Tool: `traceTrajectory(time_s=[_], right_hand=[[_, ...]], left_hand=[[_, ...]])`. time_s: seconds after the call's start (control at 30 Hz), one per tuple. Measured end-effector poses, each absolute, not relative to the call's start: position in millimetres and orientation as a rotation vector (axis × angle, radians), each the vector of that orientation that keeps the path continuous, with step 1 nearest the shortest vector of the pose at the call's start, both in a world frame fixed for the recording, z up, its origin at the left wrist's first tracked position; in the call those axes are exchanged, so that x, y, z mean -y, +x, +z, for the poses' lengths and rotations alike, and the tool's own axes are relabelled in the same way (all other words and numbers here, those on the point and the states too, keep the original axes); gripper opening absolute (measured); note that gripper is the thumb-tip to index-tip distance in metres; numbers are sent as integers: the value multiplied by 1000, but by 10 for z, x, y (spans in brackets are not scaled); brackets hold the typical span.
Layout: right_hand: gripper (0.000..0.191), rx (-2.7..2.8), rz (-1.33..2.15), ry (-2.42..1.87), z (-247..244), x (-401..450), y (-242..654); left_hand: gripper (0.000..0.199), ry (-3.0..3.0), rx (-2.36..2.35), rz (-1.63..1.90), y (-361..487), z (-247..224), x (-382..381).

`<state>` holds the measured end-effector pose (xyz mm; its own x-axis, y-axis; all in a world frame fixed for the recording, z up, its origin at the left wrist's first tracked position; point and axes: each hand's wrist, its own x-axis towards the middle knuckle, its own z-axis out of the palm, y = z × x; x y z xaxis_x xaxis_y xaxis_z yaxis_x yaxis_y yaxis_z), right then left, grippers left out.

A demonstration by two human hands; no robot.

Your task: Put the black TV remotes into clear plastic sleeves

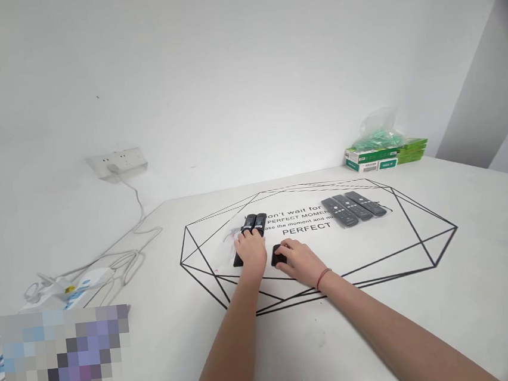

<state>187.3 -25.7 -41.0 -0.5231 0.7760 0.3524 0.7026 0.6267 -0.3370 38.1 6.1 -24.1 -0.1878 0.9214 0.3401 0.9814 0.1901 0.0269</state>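
Observation:
Two black remotes (254, 219) lie side by side near the mat's middle. Over their lower part rests my left hand (251, 252), its fingers bent on them; the palm side is hidden. Just to the right, my right hand (300, 260) has thumb and fingers around a small black piece (279, 255) on the mat. Farther back to the right, three dark grey remotes (353, 208) lie in a row in clear wrapping, touched by neither hand.
The white mat (362, 246) has black lines and printed words. Green and white boxes (370, 160) with a plastic bag (380, 127) stand at the back right. White cables (128, 259) lie on the left, below a wall socket (120, 161). A pixelated patch covers the lower left.

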Motion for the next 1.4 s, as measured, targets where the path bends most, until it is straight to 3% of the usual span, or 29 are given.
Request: traceTrajectory(time_s=[0.33, 0.73, 0.83, 1.07, 1.23, 1.4], right_hand=[[36, 2462, 141, -942, -471, 351, 1521], [47, 2486, 192, -1130, -483, 228, 1423], [46, 2326, 185, -1275, -430, 42, 1702], [49, 1413, -54, -2103, -438, -350, 2836], [37, 1374, -2, -2150, -550, -425, 3037], [48, 1470, 181, -2069, -507, -441, 2996]], left_hand=[[49, -1649, 2725, -532, -367, -223, -34], [51, -1815, 2636, -531, -423, -272, -48], [54, -1835, 2634, -499, -425, -291, -54], [55, -1827, 2633, -478, -410, -296, -62], [51, -1826, 2598, -469, -391, -296, -36], [49, -1798, 2589, -450, -384, -292, -32]])
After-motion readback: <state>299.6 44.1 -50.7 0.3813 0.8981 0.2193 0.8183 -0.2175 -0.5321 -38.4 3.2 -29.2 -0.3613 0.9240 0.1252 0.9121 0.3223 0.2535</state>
